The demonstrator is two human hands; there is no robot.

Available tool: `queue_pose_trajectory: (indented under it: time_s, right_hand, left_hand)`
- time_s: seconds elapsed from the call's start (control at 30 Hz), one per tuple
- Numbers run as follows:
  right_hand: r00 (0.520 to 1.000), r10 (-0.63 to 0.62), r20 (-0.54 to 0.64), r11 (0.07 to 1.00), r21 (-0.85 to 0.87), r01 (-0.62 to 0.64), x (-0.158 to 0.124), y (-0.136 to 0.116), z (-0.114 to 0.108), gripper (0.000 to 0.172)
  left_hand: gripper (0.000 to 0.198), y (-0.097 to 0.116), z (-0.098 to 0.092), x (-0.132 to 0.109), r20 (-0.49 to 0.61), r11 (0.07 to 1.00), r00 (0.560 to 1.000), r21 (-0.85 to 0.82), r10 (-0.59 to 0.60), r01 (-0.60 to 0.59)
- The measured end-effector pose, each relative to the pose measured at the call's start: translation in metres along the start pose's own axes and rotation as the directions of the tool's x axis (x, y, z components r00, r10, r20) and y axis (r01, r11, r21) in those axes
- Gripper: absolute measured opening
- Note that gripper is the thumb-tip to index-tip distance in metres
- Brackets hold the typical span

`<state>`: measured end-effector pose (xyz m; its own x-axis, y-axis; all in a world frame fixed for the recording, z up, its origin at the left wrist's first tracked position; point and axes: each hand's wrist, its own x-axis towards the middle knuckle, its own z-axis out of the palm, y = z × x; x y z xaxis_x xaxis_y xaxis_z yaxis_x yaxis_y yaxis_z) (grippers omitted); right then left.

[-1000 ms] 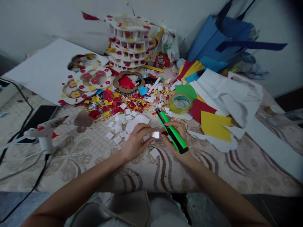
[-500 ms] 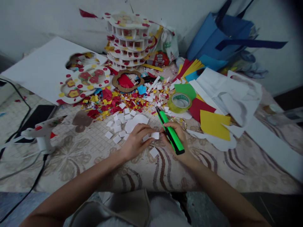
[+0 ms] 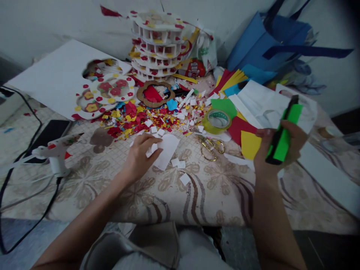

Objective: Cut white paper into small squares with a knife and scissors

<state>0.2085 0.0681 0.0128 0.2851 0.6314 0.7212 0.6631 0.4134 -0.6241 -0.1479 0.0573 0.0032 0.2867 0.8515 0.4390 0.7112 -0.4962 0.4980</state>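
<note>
My left hand [image 3: 144, 152] lies low over the pile of small white squares [image 3: 153, 148], thumb and fingers curled around some of them. Beside its fingertips is a larger white piece [image 3: 169, 146] with a rounded edge; whether the hand touches it is unclear. My right hand [image 3: 295, 140] is raised at the right, wrapped around a green and black utility knife [image 3: 285, 135] whose black end points up and away. Between the hands, two white squares [image 3: 178, 163] lie side by side, with another white square [image 3: 185, 179] nearer me. Gold-handled scissors [image 3: 212, 147] lie right of them.
A roll of clear tape [image 3: 217, 120] stands beyond the scissors. Coloured scraps [image 3: 135, 120] and a brown flower-shaped ring [image 3: 155, 94] spread before a tiered white model [image 3: 157, 45]. At left are a glue gun [image 3: 57, 153], its cable and a phone [image 3: 52, 135]. A blue bag [image 3: 261, 45] stands behind.
My right hand has swung right and up with the knife, away from my left hand. The left hand has moved left onto the pile. The square between the hands now lies on the cloth.
</note>
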Motion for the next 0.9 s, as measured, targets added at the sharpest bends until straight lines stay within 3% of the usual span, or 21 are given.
queue_pose_trajectory:
  time_s: [0.13,0.23,0.3,0.37,0.47,0.6,0.77,0.9]
  right_hand:
    - [0.991,-0.086,-0.101,0.996,-0.048,0.081,0.005,0.002,0.004,0.031]
    - [0.989,-0.108,-0.097,0.991,-0.083,0.1,-0.001,-0.003,0.012,0.031]
    - [0.989,-0.122,-0.077,0.989,-0.097,0.115,-0.008,-0.008,0.016,0.028]
    - [0.99,-0.138,-0.036,0.985,-0.112,0.133,-0.014,-0.014,0.02,0.023]
    - [0.988,-0.146,0.048,0.983,-0.102,0.15,-0.023,-0.022,0.024,0.022]
    - [0.984,-0.129,0.123,0.991,-0.019,0.132,-0.03,-0.026,0.027,0.03]
    - [0.983,-0.121,0.138,0.993,0.005,0.122,-0.032,-0.029,0.026,0.03]
    - [0.979,-0.121,0.162,0.991,-0.037,0.129,-0.034,-0.031,0.025,0.028]
  left_hand:
    - [0.027,-0.005,-0.011,-0.02,0.048,0.992,0.998,0.123,-0.034,0.028]
    - [0.036,0.01,-0.005,-0.033,0.028,0.988,0.999,0.15,-0.025,0.02]
    - [0.038,0.026,0.005,-0.036,0.102,0.996,0.994,0.068,0.047,-0.055]
    - [0.047,0.041,0.018,-0.035,0.25,0.992,0.96,-0.028,0.125,-0.122]
    - [0.061,0.055,0.037,-0.031,0.376,0.978,0.903,-0.043,0.206,-0.205]
    - [0.046,0.058,0.047,-0.031,0.461,0.948,0.837,-0.034,0.295,-0.315]
    - [0.024,0.055,0.033,-0.046,0.429,0.923,0.832,-0.012,0.352,-0.385]
    - [0.026,0.045,0.009,-0.06,0.367,0.908,0.856,0.064,0.364,-0.413]
